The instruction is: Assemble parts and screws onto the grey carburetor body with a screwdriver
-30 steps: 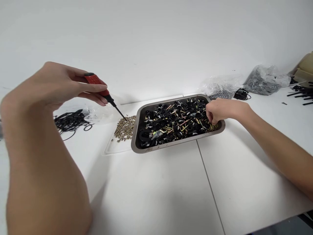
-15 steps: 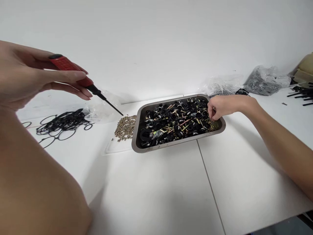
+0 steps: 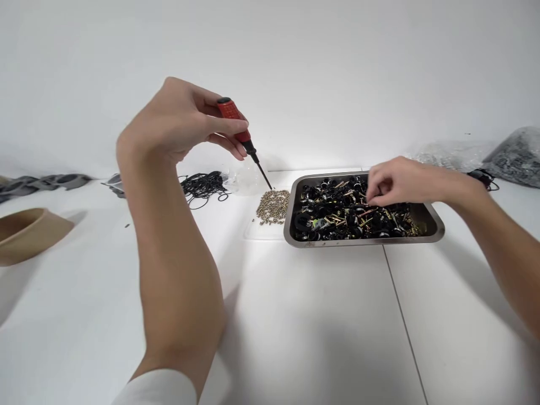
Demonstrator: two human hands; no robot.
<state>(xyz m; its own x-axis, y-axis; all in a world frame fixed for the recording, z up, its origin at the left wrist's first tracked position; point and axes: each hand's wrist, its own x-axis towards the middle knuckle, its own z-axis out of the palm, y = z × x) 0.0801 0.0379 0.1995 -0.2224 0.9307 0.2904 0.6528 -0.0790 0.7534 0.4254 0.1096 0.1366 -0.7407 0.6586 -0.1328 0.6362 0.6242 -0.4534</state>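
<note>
My left hand (image 3: 181,121) is raised above the white table and grips a red-handled screwdriver (image 3: 238,130). Its black tip points down at a small pile of brass screws (image 3: 273,206). To the right stands a metal tray (image 3: 434,228) full of black rings and brass parts. My right hand (image 3: 396,181) hovers over the tray's middle with its fingers pinched together; I cannot tell whether a small part is between them.
A tangle of black rubber rings (image 3: 205,184) lies left of the screws beside a clear bag (image 3: 248,177). A tan bowl-like piece (image 3: 29,233) sits at far left. Grey bags of parts (image 3: 514,157) lie at the back right. A seam (image 3: 400,315) crosses the table.
The view has swung left, so the tray sits further right. My left hand came back over the screw pile with the screwdriver. My right hand lifted from the tray's right end toward its middle.
</note>
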